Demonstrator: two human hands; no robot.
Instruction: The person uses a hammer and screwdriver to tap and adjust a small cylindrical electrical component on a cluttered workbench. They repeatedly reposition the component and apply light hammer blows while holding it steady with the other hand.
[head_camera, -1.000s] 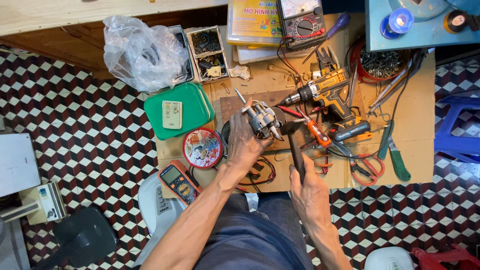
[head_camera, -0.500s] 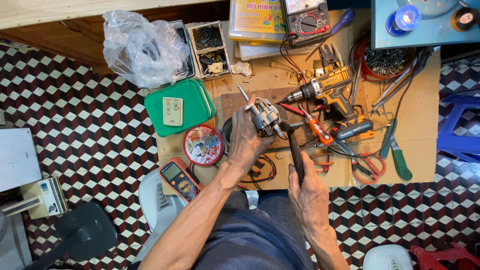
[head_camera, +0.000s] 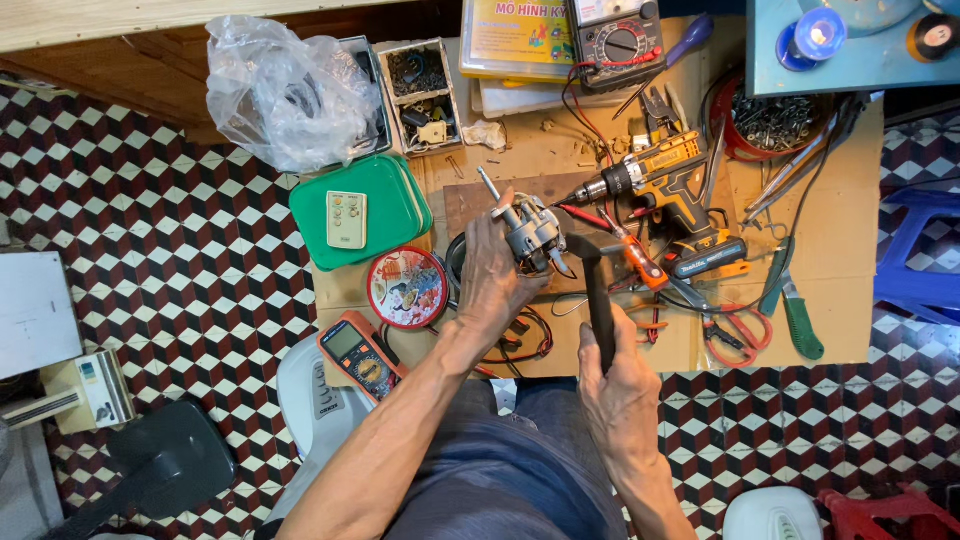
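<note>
Left hand (head_camera: 495, 275) wrapped around one small grey electric motor (head_camera: 532, 235), shaft pointing up-left, held over brown board (head_camera: 470, 200) at bench centre. Right hand (head_camera: 620, 385) fisted on dark handle of one hammer (head_camera: 595, 285), head touching motor. Nearby: one yellow cordless drill (head_camera: 665, 175), two multimeters, orange (head_camera: 360, 352) and grey (head_camera: 620, 40), one round red tin (head_camera: 407, 288), one green tray (head_camera: 360, 210), one red-handled scissors (head_camera: 735, 330).
</note>
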